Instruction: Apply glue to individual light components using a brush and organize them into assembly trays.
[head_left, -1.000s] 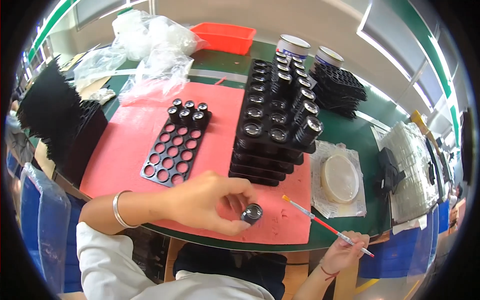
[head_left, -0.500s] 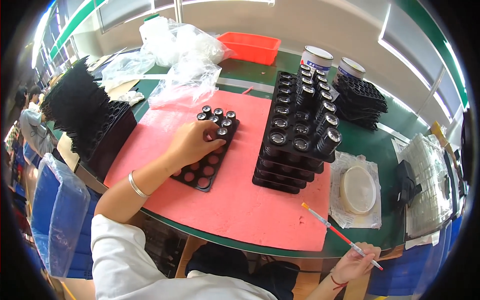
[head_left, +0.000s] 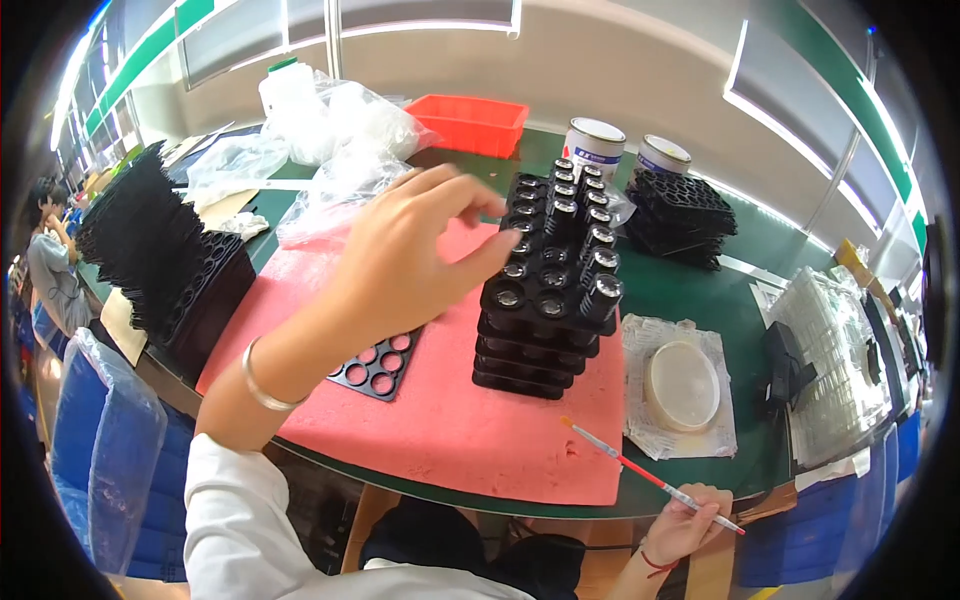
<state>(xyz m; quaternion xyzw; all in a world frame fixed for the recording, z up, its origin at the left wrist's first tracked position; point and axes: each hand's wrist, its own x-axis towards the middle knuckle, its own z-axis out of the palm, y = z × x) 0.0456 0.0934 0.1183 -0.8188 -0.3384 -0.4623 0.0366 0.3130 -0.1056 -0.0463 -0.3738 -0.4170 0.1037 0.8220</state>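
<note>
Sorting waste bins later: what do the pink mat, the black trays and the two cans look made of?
Pink mat: likely foam or rubber, matte, no glare. Black trays: probably moulded plastic, slightly glossy, thin walls with uniform round pockets. Cans: seemingly metal, with shiny rims and pale lids.

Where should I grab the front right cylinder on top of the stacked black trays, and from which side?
Pinch the cylinder by its upper rim from straight above. It stands upright in the tray stack, taller than its neighbours, so the top is exposed while the base sits in its hole. The left hand hovers nearby.

White sleeve (head_left: pixel 240 520), silver bangle (head_left: pixel 262 385), red wrist cord (head_left: pixel 652 562).
</note>
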